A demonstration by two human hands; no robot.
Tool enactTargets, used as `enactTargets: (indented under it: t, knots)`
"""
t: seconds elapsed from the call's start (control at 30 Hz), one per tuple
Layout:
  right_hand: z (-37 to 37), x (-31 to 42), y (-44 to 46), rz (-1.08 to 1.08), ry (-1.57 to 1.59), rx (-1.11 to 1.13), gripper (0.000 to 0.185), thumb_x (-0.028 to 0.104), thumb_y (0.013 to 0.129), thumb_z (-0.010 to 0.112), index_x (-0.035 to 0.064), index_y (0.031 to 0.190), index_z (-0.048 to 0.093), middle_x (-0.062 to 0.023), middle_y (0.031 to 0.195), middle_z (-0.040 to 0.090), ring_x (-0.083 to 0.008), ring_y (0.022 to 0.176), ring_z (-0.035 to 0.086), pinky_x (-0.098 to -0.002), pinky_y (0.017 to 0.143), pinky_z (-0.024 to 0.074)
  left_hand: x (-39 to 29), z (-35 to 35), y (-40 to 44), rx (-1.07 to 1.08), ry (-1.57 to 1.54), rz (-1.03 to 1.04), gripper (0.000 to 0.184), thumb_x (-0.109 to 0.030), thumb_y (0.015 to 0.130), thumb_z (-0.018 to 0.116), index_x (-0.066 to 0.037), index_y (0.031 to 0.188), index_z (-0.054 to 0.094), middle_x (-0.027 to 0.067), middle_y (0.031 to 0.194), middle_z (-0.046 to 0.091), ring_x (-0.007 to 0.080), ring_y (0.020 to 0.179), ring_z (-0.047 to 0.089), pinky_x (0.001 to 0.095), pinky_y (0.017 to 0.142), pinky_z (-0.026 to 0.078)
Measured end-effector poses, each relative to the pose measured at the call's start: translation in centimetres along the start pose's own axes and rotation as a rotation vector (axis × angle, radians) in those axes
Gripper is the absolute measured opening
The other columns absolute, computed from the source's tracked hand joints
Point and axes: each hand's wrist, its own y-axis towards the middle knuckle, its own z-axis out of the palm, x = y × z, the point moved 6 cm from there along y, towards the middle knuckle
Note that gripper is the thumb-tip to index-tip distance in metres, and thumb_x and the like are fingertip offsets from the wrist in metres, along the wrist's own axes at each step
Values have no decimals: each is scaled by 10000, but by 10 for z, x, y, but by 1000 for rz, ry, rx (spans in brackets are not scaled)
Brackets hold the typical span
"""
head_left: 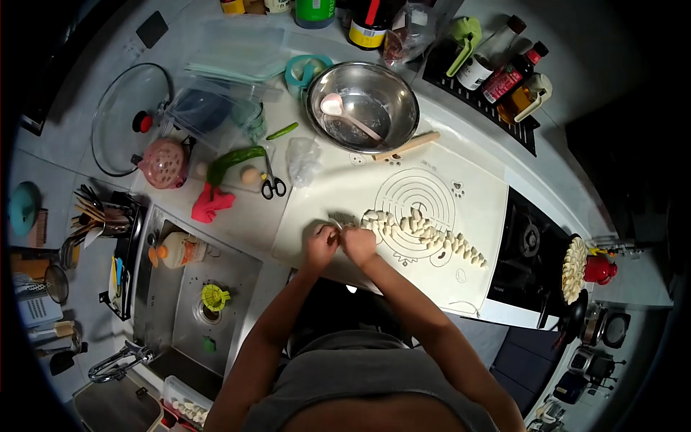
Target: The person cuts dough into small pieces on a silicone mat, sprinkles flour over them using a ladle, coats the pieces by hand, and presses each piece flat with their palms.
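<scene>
Close together over the near edge of a white kneading mat [324, 205], my left hand [322, 246] and my right hand [358, 243] both have their fingers curled in. Whatever they pinch between them is too small and too covered to make out. Just right of my right hand, many small pieces of pale dough [439, 236] lie in a slanting band across the mat's printed circles. Beyond them a wooden rolling pin [412, 145] rests against a steel mixing bowl [394, 108], which holds a pale pink spoon [349, 117] and floury traces.
Left of the mat lie scissors [273, 186], a clear plastic bag [304, 160], green peppers [224, 167] and a red cloth [211, 204]. A steel sink [241, 288] is at near left. A black gas stove [529, 245] and a pan of shaped dough [574, 270] stand right.
</scene>
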Motion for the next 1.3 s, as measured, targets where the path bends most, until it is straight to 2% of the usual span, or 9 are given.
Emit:
enactTargets:
  t: [0.4,0.57,0.7,0.77,0.83,0.9,1.03,1.17,1.3]
  knots:
    - [-45,-96,-83,574,495,-444,365,307,823,676,-28,696,608,-206,581,584,-369,545,594,-444,531,464,-27,68,9,443,331,-270,651,-176,700,740,-25,1252,430,235,1084,518,419,899,591,478,737,506]
    - [-24,-159,-165,934,685,-660,357,305,805,679,-45,786,609,-213,636,627,-371,601,627,-427,598,499,-76,149,32,599,135,-140,826,-97,704,648,-67,1446,286,280,1236,484,415,966,588,470,794,501]
    - [-7,-194,-220,1049,1019,-963,302,214,831,708,-63,939,658,-133,812,695,-189,714,657,-319,664,516,-85,209,34,572,-377,-35,640,-74,816,622,-103,1411,388,197,1217,560,277,824,658,319,713,529]
    - [-2,-217,-249,1103,1152,-1040,307,187,858,710,-63,1029,657,-92,911,697,-136,774,636,-289,709,511,-105,185,43,623,-142,-141,540,-90,826,628,-97,1342,469,192,1259,533,300,1013,616,354,814,506]
    - [-8,-239,-276,1176,1266,-1187,279,153,857,703,-60,1032,658,-91,925,693,-143,802,635,-277,730,504,-111,164,40,335,121,190,463,-123,834,631,-89,1283,519,192,1306,497,352,1188,502,410,943,438]
    - [-18,-265,-296,1199,1367,-1296,249,117,858,691,-59,1032,658,-88,963,684,-155,846,632,-273,763,495,-91,176,26,318,109,-17,494,-156,818,623,-73,1293,514,209,1368,423,403,1272,384,470,1053,321]
    - [-11,-327,-306,1110,1574,-1429,270,95,873,657,-76,1078,623,-110,1084,649,-206,995,601,-316,911,442,-119,217,7,398,46,102,501,-33,805,599,-31,1295,498,249,1392,392,432,1263,402,458,1048,350]
    - [-3,-352,-271,1033,1713,-1330,334,114,892,627,-93,1152,587,-134,1150,624,-229,1054,582,-328,936,436,-157,253,4,596,-382,-114,580,115,763,552,-74,1311,516,146,1503,319,243,1316,423,227,735,500]
    - [-30,-321,-208,855,2027,-1082,417,169,917,610,-86,1236,523,-149,1189,608,-249,1077,589,-356,954,453,-202,244,-12,487,-31,415,472,56,788,558,-83,1239,576,153,1370,448,316,1217,482,333,893,477]
